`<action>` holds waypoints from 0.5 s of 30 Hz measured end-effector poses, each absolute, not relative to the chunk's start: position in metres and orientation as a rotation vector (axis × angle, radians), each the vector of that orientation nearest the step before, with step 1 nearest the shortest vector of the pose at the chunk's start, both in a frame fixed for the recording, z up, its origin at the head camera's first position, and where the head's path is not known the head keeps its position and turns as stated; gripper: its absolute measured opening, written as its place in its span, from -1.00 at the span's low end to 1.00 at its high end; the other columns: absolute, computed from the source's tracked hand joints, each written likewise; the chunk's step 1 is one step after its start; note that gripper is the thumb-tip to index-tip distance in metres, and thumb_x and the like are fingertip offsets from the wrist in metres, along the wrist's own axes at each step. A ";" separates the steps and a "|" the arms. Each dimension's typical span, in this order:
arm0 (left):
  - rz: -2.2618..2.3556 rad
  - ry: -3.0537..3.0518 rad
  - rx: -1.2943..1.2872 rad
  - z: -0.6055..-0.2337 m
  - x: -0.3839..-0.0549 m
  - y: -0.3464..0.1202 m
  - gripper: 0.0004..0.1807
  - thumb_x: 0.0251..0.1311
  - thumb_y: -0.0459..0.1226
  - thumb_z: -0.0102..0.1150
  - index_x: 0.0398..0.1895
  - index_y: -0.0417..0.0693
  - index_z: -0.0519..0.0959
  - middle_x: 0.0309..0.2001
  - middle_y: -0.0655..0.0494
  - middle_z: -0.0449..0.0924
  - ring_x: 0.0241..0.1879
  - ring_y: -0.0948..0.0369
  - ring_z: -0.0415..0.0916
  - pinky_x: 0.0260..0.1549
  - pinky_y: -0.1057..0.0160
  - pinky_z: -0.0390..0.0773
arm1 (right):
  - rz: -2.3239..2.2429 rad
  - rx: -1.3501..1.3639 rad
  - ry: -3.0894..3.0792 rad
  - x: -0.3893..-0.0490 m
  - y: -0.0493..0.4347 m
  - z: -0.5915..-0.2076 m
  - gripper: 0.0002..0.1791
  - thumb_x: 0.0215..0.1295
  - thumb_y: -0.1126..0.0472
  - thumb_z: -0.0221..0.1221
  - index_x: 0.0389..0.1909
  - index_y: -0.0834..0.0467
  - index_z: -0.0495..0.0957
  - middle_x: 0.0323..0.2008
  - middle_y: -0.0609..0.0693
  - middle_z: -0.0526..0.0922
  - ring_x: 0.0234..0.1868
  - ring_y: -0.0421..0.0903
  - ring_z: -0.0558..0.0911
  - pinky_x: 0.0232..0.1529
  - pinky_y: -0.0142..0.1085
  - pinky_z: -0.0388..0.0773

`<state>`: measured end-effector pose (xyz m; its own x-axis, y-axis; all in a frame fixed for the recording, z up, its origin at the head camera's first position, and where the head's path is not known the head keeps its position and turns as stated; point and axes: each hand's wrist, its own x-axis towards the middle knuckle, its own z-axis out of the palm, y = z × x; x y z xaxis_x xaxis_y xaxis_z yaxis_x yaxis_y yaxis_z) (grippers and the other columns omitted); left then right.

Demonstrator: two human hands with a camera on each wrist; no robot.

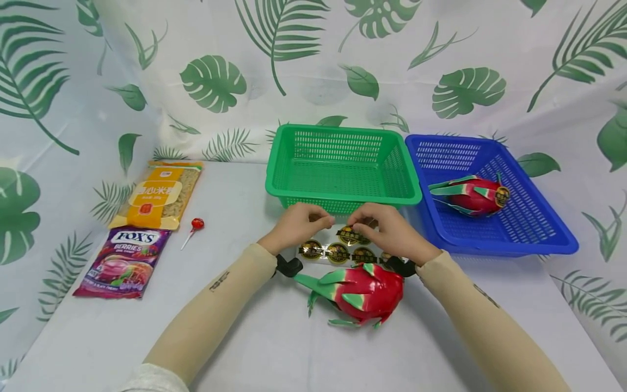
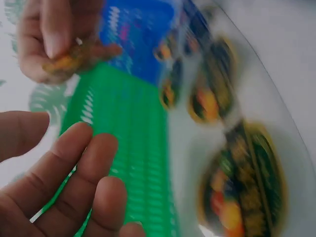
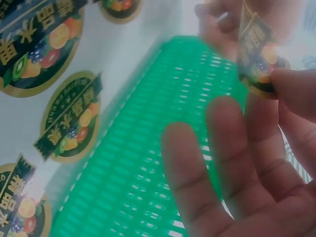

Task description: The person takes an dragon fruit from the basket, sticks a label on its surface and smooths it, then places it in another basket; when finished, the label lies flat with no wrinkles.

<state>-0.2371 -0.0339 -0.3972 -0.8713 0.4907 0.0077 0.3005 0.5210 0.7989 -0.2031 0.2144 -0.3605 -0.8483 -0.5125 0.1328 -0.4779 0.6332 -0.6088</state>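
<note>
Between its thumb and forefinger, my right hand (image 1: 390, 231) pinches a peeled fruit-label sticker (image 3: 257, 57), black and gold with a fruit picture. My left hand (image 1: 300, 226) is close by on the left, thumb apart from the fingers (image 2: 66, 163), holding nothing. Below both hands lies a clear sheet of stickers (image 1: 338, 253), several of the same round labels on it. In front of the sheet, a red dragon fruit (image 1: 374, 294) with green leaf tips lies on its side, its stem end pointing left.
Behind the hands stands a green basket (image 1: 345, 194). The blue basket (image 1: 509, 245) on the right holds another dragon fruit (image 1: 475, 197) bearing a label. At left lie a yellow snack bag (image 1: 157, 196), a purple candy bag (image 1: 122, 264) and a red lollipop (image 1: 197, 224).
</note>
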 end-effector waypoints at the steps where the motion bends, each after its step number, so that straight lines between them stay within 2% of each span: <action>1: 1.278 2.521 0.683 -0.393 -0.234 -0.033 -0.65 0.50 0.04 0.14 -0.03 0.05 0.77 -0.10 0.17 0.79 -0.03 0.19 0.68 0.02 0.09 0.66 | -1.021 -0.851 2.795 -0.202 0.215 -0.360 -0.87 0.47 0.29 0.25 -0.05 0.09 0.70 -0.15 -0.04 0.74 -0.16 -0.16 0.68 -0.08 -0.19 0.68; 5: 1.255 2.494 0.756 -0.379 -0.224 -0.027 -0.65 0.48 0.08 0.14 -0.05 0.11 0.77 -0.12 0.23 0.78 -0.12 0.26 0.64 -0.07 0.17 0.64 | -1.038 -0.861 2.804 -0.195 0.218 -0.355 -0.85 0.47 0.28 0.24 -0.04 0.07 0.70 -0.14 -0.06 0.73 -0.15 -0.18 0.67 -0.08 -0.21 0.67; 11: 1.187 2.525 0.967 -0.366 -0.210 -0.021 -0.81 0.44 -0.08 0.26 -0.18 0.08 0.79 -0.31 0.21 0.78 -0.56 0.32 0.40 -0.51 0.38 0.40 | -1.054 -0.877 2.795 -0.187 0.220 -0.346 -0.85 0.47 0.28 0.24 -0.03 0.06 0.69 -0.15 -0.09 0.72 -0.18 -0.22 0.67 -0.08 -0.22 0.69; 15: 1.201 2.531 1.048 -0.358 -0.201 -0.018 -0.85 0.43 -0.15 0.28 -0.24 0.05 0.79 -0.34 0.19 0.79 -0.61 0.34 0.37 -0.57 0.41 0.36 | -1.063 -0.889 2.795 -0.182 0.224 -0.340 -0.83 0.49 0.25 0.23 0.00 0.06 0.70 -0.17 -0.10 0.72 -0.22 -0.23 0.66 -0.10 -0.25 0.69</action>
<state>-0.2009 -0.0182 -0.3585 -0.7448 0.6495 0.1530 0.5292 0.4352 0.7284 -0.1825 0.2241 -0.3400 -0.8375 -0.5177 0.1748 -0.5030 0.6056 -0.6166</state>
